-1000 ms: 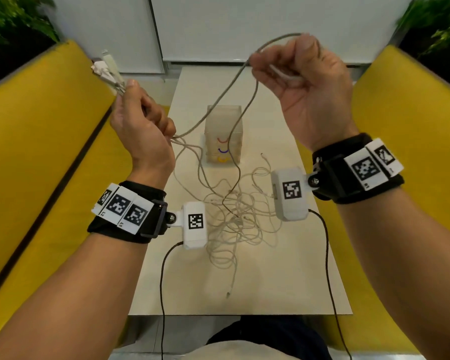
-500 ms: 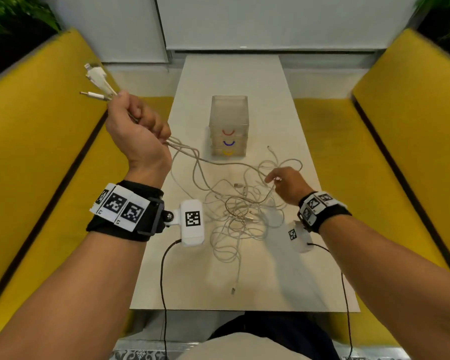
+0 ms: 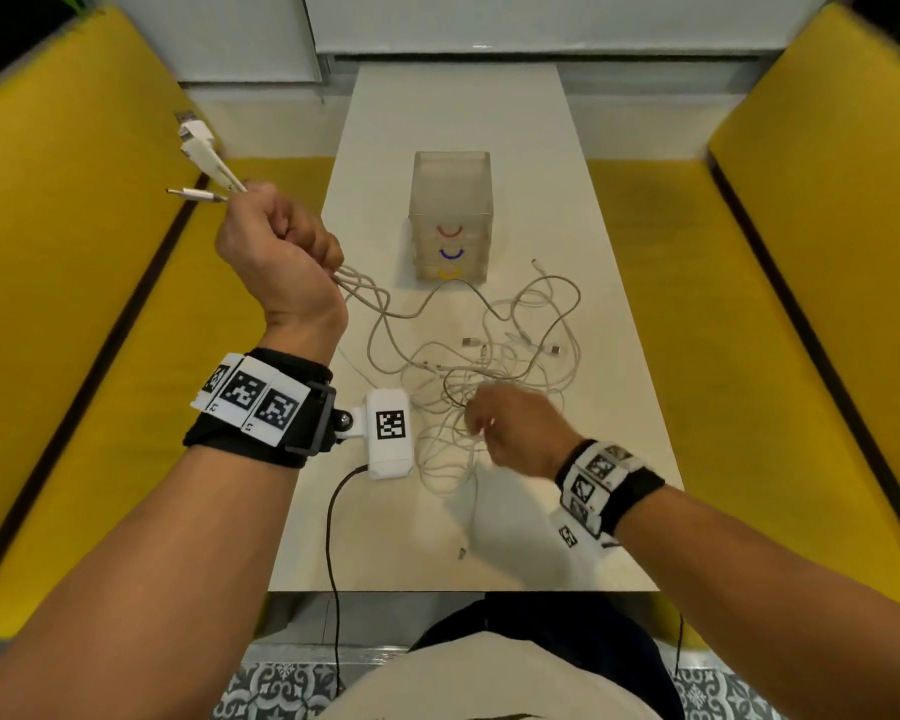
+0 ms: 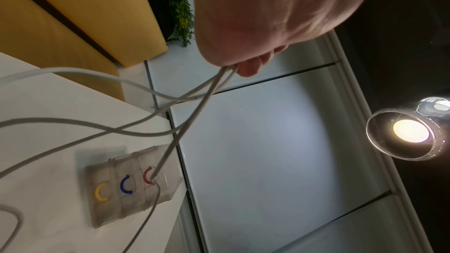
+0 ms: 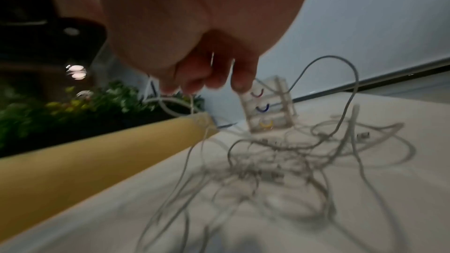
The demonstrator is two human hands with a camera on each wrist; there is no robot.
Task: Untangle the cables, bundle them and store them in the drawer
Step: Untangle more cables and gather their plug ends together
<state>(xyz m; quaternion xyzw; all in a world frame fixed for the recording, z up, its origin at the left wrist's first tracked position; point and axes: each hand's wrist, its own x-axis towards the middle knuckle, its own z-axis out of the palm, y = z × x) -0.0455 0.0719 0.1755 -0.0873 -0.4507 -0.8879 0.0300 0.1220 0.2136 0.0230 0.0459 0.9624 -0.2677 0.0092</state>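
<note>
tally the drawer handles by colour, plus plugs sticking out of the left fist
Red handle: 1
Blue handle: 1
Yellow handle: 1
Plugs above left hand: 3
Total: 6

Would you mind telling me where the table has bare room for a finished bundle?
Bare white table lies beyond the translucent three-drawer box, and along the near edge. The white cable tangle crowds the middle, under the right hand.
</note>
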